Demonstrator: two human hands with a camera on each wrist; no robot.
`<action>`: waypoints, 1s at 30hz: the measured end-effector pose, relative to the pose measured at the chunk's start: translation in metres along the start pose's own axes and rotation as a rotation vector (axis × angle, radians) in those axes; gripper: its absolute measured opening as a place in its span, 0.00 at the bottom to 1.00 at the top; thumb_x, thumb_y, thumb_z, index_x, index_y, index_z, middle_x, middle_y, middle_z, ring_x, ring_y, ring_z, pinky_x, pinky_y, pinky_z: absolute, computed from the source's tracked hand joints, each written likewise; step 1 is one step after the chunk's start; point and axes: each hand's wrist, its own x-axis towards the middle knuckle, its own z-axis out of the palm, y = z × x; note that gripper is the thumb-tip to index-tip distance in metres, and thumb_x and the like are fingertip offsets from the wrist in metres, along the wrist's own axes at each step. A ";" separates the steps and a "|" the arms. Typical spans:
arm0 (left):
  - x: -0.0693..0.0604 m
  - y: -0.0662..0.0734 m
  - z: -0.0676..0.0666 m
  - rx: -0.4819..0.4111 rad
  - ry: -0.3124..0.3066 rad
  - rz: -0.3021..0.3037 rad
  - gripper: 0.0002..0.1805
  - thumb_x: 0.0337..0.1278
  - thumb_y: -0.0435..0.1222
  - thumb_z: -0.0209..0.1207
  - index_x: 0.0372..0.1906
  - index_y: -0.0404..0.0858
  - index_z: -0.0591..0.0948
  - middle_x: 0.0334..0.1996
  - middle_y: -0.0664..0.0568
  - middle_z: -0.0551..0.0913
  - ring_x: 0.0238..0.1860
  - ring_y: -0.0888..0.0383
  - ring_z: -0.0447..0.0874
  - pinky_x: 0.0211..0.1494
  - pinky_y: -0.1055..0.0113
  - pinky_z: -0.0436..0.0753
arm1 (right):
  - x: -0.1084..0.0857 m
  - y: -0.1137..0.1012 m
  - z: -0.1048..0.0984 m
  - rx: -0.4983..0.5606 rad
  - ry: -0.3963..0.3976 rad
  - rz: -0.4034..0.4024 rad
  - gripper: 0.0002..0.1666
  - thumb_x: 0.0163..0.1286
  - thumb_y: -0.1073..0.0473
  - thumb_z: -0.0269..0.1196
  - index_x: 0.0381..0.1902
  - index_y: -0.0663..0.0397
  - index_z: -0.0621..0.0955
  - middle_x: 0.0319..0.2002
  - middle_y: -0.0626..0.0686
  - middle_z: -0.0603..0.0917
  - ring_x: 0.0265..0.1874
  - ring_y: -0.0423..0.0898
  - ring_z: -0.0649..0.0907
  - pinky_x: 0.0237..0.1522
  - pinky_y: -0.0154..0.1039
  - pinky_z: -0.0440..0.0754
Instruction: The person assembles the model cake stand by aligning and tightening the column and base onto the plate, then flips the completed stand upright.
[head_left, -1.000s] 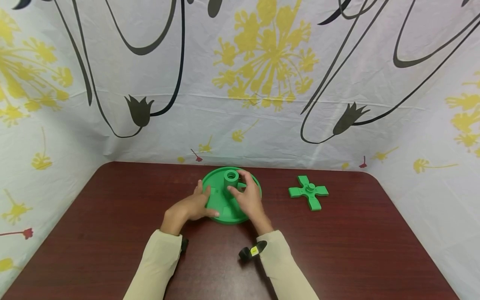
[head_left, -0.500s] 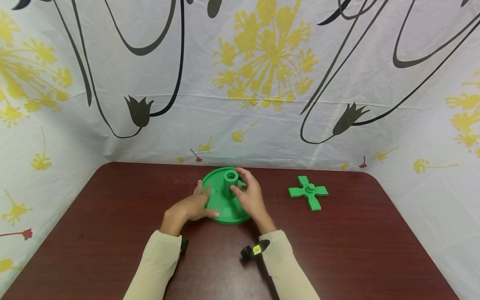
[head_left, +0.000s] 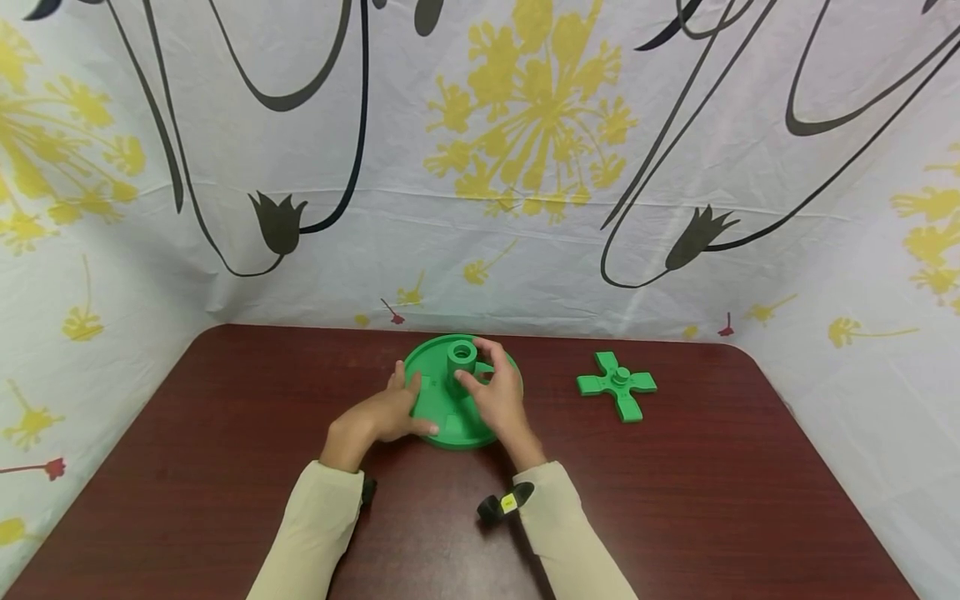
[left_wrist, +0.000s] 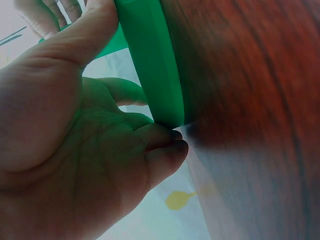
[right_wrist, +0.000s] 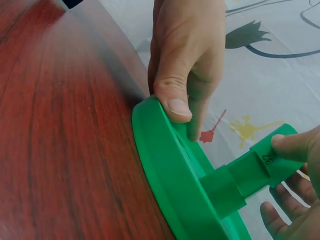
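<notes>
A green round base (head_left: 452,427) with a raised rim lies flat on the table. From its middle rises a hollow green post (head_left: 461,357), stepped in width, with a small mark on its side in the right wrist view. My left hand (head_left: 384,412) grips the left side of the base, its thumb over the rim (right_wrist: 151,120). At the post's upper part, my right hand (head_left: 498,400) holds it between thumb and fingers. A green cross-shaped piece (head_left: 619,381) with a round stub at its centre lies apart, to the right.
The dark red-brown table (head_left: 712,500) has rounded far corners. Behind and beside it hangs a white cloth (head_left: 375,250) with a flower print. Each wrist wears a black strap-on device, the right one (head_left: 491,510) with a yellow label.
Around the post, my right hand shifted slightly outward half a second ago and is now back near its earlier place. The left hand and the base have hardly moved.
</notes>
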 end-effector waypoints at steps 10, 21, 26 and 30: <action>0.000 0.000 0.000 -0.006 -0.006 0.003 0.53 0.65 0.50 0.62 0.79 0.33 0.43 0.77 0.35 0.23 0.79 0.37 0.34 0.73 0.43 0.61 | 0.001 0.001 -0.004 0.016 -0.044 -0.011 0.31 0.64 0.67 0.69 0.64 0.59 0.73 0.58 0.61 0.80 0.57 0.58 0.79 0.51 0.55 0.80; 0.000 0.001 0.000 0.009 -0.002 0.004 0.54 0.64 0.50 0.62 0.79 0.31 0.42 0.77 0.34 0.23 0.79 0.37 0.35 0.73 0.43 0.62 | 0.000 0.001 -0.003 0.006 -0.045 0.004 0.32 0.63 0.68 0.69 0.64 0.62 0.73 0.56 0.60 0.81 0.56 0.56 0.81 0.50 0.53 0.81; 0.000 0.000 0.000 0.019 -0.001 0.007 0.54 0.64 0.51 0.62 0.78 0.30 0.43 0.77 0.34 0.24 0.79 0.37 0.35 0.73 0.43 0.61 | 0.000 0.002 -0.002 -0.013 -0.040 0.010 0.32 0.63 0.65 0.70 0.64 0.60 0.73 0.53 0.59 0.82 0.54 0.55 0.81 0.50 0.52 0.81; 0.001 0.000 0.000 0.023 -0.001 0.011 0.54 0.64 0.51 0.62 0.78 0.29 0.44 0.77 0.34 0.24 0.79 0.37 0.35 0.74 0.43 0.60 | 0.000 0.002 -0.001 -0.016 -0.037 0.019 0.32 0.63 0.65 0.70 0.64 0.60 0.73 0.54 0.58 0.82 0.55 0.55 0.81 0.50 0.53 0.81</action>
